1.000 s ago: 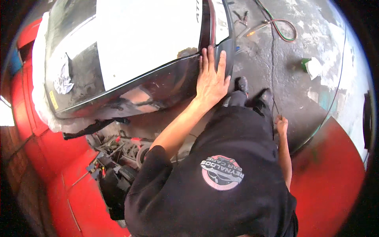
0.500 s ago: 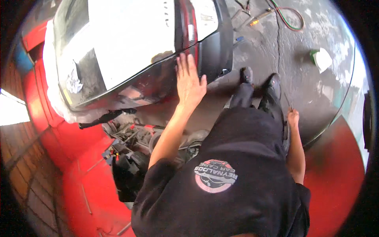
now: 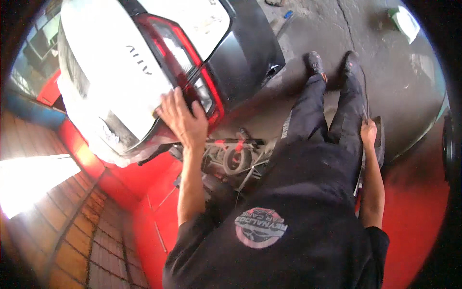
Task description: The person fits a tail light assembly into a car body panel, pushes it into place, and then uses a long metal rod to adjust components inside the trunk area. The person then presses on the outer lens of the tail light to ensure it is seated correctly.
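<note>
My left hand (image 3: 185,119) lies with fingers spread at the edge of the car's white rear panel (image 3: 115,58), beside the red-and-clear tail light (image 3: 204,91). Its fingertips appear to touch the panel. Behind the light, the dark bumper (image 3: 248,58) curves round the car's corner. Low beside my right leg, my right hand (image 3: 369,133) is closed round one end of a thin dark rod (image 3: 367,91). Its exact kind is too small to make out.
A small wheel (image 3: 237,160) and assorted parts lie on the floor by my left side. A red wall (image 3: 127,183) runs along the left. On the grey floor (image 3: 332,29) ahead are a green-and-white container (image 3: 405,24) and a small blue item (image 3: 288,15).
My left hand has shifted from the dark panel below the tail light to the white panel's edge beside it. My view has turned, and my right hand still grips the rod.
</note>
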Action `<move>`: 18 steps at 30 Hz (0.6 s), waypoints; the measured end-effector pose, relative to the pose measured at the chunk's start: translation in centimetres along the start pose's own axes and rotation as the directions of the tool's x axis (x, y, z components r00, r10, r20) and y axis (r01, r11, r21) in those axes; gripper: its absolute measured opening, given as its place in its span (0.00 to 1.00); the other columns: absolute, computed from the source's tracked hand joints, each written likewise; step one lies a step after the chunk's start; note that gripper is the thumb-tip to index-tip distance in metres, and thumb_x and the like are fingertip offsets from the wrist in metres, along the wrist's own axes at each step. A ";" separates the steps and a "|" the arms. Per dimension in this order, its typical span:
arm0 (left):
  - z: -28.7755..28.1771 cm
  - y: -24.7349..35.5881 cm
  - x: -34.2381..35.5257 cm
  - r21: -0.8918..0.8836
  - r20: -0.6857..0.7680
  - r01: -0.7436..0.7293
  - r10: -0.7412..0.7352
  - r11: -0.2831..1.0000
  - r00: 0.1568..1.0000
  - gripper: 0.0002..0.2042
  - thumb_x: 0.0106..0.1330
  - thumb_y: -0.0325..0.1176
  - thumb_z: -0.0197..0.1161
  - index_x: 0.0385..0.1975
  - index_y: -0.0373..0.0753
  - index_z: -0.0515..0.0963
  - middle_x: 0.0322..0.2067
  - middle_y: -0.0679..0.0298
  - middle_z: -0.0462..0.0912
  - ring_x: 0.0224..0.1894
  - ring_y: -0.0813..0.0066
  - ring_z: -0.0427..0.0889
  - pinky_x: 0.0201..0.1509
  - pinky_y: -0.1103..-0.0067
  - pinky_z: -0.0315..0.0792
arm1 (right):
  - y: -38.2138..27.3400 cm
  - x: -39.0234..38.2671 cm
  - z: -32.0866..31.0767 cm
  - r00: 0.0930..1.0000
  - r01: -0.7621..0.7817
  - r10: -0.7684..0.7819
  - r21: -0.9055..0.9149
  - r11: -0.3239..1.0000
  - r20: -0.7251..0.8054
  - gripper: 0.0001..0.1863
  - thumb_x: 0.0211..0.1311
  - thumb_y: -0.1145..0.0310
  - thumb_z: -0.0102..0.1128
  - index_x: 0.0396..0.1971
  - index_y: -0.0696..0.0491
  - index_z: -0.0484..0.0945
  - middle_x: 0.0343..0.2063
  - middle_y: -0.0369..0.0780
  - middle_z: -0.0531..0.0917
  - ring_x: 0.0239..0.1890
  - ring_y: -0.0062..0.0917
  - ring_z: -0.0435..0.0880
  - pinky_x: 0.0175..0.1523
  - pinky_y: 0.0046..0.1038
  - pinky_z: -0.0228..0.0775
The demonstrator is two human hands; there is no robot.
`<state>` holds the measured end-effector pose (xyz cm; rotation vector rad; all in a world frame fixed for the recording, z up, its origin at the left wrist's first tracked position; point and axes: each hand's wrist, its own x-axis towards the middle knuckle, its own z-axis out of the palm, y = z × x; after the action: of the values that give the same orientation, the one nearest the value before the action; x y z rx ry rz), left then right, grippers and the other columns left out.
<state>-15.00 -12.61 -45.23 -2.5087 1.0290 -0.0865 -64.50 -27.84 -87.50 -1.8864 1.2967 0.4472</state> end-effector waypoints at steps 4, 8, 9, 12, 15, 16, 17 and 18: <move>1.0 -1.3 0.4 0.184 0.071 -0.071 0.059 0.980 0.996 0.29 0.62 0.32 0.61 0.65 0.33 0.67 0.65 0.49 0.68 0.73 0.44 0.56 0.71 0.40 0.37 | -3.3 1.2 3.1 0.997 0.055 -0.055 0.002 0.998 0.050 0.13 0.63 0.68 0.58 0.43 0.60 0.80 0.38 0.56 0.82 0.40 0.53 0.81 0.44 0.46 0.73; 4.0 -2.7 -0.2 0.291 0.069 -0.138 0.123 0.947 0.990 0.30 0.64 0.37 0.59 0.64 0.28 0.66 0.67 0.49 0.68 0.73 0.49 0.59 0.69 0.38 0.23 | -4.4 2.4 6.9 0.963 0.241 -0.248 -0.077 0.968 -0.105 0.16 0.61 0.71 0.58 0.49 0.58 0.79 0.44 0.56 0.82 0.43 0.52 0.81 0.47 0.47 0.74; 3.9 -3.2 -0.4 0.301 0.050 -0.153 0.144 0.941 0.988 0.30 0.65 0.38 0.59 0.64 0.27 0.66 0.66 0.48 0.68 0.73 0.49 0.59 0.69 0.39 0.22 | -6.8 2.9 6.4 0.979 0.202 -0.203 -0.047 0.978 -0.006 0.18 0.62 0.73 0.57 0.52 0.57 0.78 0.47 0.53 0.81 0.48 0.51 0.79 0.58 0.45 0.70; 4.0 -3.2 -0.6 0.321 0.005 -0.175 0.183 0.931 0.983 0.29 0.63 0.35 0.59 0.64 0.28 0.67 0.66 0.49 0.68 0.73 0.50 0.60 0.71 0.40 0.23 | -9.4 3.4 7.0 0.987 0.164 -0.163 -0.042 0.986 0.007 0.19 0.61 0.74 0.57 0.54 0.57 0.77 0.52 0.51 0.79 0.51 0.49 0.77 0.58 0.44 0.69; 4.2 -3.0 -0.5 0.333 -0.020 -0.189 0.208 0.924 0.978 0.29 0.64 0.35 0.58 0.64 0.29 0.68 0.67 0.50 0.68 0.73 0.51 0.60 0.71 0.41 0.24 | -8.2 3.7 9.6 0.982 0.188 -0.188 0.004 0.982 0.028 0.22 0.59 0.75 0.56 0.55 0.56 0.76 0.53 0.49 0.79 0.54 0.47 0.76 0.56 0.47 0.69; 4.5 -3.0 -0.4 0.344 -0.021 -0.199 0.220 0.917 0.975 0.29 0.64 0.35 0.58 0.64 0.29 0.68 0.67 0.50 0.68 0.73 0.51 0.60 0.71 0.41 0.24 | -8.3 3.9 9.8 0.981 0.186 -0.187 0.008 0.982 0.056 0.22 0.58 0.76 0.56 0.55 0.56 0.75 0.53 0.48 0.79 0.54 0.47 0.76 0.57 0.46 0.69; 4.5 -3.0 -0.5 0.339 -0.017 -0.194 0.212 0.921 0.977 0.28 0.64 0.35 0.58 0.64 0.29 0.68 0.67 0.51 0.68 0.73 0.52 0.60 0.72 0.41 0.23 | -8.7 3.7 10.0 0.984 0.160 -0.158 -0.024 0.987 0.084 0.22 0.58 0.75 0.57 0.55 0.56 0.76 0.53 0.46 0.80 0.55 0.46 0.75 0.57 0.45 0.69; 4.6 -3.0 -0.5 0.334 -0.012 -0.188 0.204 0.924 0.979 0.28 0.64 0.35 0.57 0.64 0.29 0.68 0.67 0.51 0.68 0.73 0.52 0.60 0.72 0.42 0.23 | -8.9 3.5 10.5 0.984 0.156 -0.155 -0.008 0.988 0.083 0.22 0.58 0.75 0.57 0.55 0.56 0.76 0.53 0.46 0.80 0.55 0.46 0.75 0.57 0.45 0.69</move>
<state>-12.41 -8.68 -48.07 -2.0997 1.1716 -0.2387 -53.52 -20.45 -92.82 -1.9439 1.0858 0.4483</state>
